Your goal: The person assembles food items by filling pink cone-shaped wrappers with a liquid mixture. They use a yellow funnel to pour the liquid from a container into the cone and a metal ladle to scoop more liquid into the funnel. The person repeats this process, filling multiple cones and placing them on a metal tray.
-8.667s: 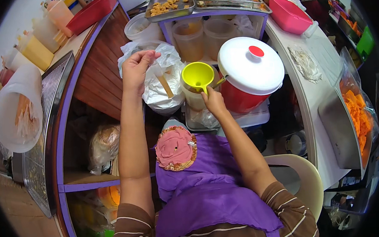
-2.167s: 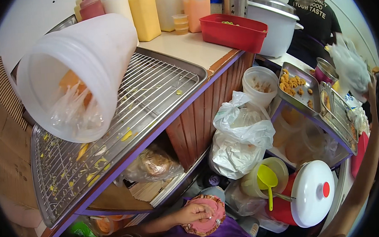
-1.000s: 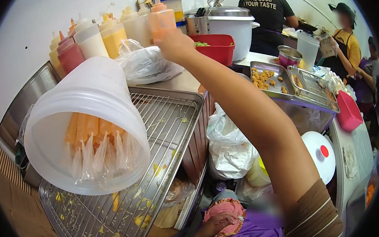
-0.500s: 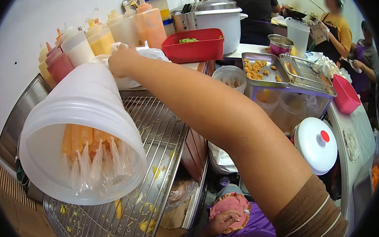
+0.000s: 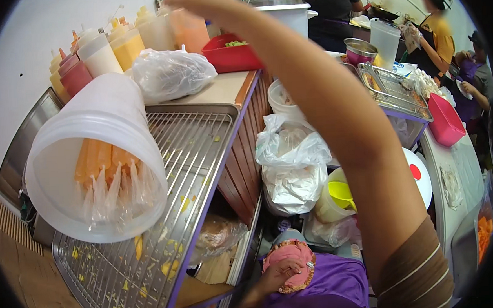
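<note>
My right arm stretches across to the top, where my right hand [image 5: 200, 1] is blurred and partly cut off, above the squeeze bottles [image 5: 191, 30]; whether it holds anything cannot be made out. On its side, mouth toward me, lies a translucent white plastic tub [image 5: 95, 222]. Inside are several slim clear plastic tubes filled with orange [image 5: 102, 154], their twisted ends pointing outward. My left hand [image 5: 287, 269] is low in front of me, fingers loosely spread over a round pink patch [image 5: 297, 252] with a frilled edge, against a purple apron [image 5: 333, 278].
Under the tub is a wire rack [image 5: 195, 140] over a tray with yellow scraps. A knotted plastic bag [image 5: 171, 74] and a red bin [image 5: 232, 53] sit behind. White bags [image 5: 293, 179] and a yellow-green scoop [image 5: 341, 195] stand right of the counter. Co-workers stand at the back.
My right hand has left the plastic bag behind the tub and risen toward the top. The tub appears slightly lower and further left. My left hand stays on the pink patch.
</note>
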A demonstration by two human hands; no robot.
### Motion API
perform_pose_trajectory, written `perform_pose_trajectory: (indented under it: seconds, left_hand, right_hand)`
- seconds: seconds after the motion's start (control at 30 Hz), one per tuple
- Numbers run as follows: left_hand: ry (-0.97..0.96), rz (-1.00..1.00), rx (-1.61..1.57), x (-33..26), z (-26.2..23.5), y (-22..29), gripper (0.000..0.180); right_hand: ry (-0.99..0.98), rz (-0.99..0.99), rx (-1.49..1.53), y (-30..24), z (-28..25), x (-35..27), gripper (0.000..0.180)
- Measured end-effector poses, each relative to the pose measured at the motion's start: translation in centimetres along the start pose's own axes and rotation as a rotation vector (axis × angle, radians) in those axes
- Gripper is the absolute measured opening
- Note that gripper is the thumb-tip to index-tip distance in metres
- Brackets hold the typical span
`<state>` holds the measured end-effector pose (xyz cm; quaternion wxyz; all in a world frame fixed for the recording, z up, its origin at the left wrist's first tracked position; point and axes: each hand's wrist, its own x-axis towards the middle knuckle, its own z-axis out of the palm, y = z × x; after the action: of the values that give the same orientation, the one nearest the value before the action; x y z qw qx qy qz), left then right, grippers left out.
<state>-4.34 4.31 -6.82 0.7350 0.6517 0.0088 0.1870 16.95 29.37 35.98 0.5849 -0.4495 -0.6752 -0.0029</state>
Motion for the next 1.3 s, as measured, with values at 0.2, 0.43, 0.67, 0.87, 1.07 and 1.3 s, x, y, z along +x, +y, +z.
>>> perform_pose_trajectory:
  seconds: [0.2, 0.43, 0.67, 0.87, 1.07, 1.3]
  left_hand:
    - [0.101, -0.154, 0.079, -0.2, 1.2, -1.3, 0.009]
    - [0.276, -0.168, -0.137, 1.1, 4.1, -0.1, 0.015]
    - [0.301, -0.16, -0.087, 2.0, 5.4, -0.6, 0.012]
    - [0.444, -0.108, 0.143, 2.1, 7.6, -0.7, 0.012]
    - [0.506, 0.002, 0.349, 2.4, 8.6, -0.2, 0.006]
    - [0.485, 0.001, 0.331, 2.8, 8.3, -0.9, 0.005]
  right_hand:
    - [-0.097, 0.083, 0.047, -3.0, -9.6, -18.2, 0.032]
    - [-0.516, 0.616, 0.316, -3.9, -9.2, -48.0, 0.027]
    - [-0.081, 0.641, 0.161, -5.7, -5.5, -56.6, 0.021]
    - [-0.091, 0.573, -0.088, -6.6, -5.0, -57.3, 0.012]
    - [-0.173, 0.424, -0.453, -7.2, -5.2, -56.9, 0.013]
    - [-0.039, 0.276, -0.482, -7.3, -5.4, -57.1, 0.021]
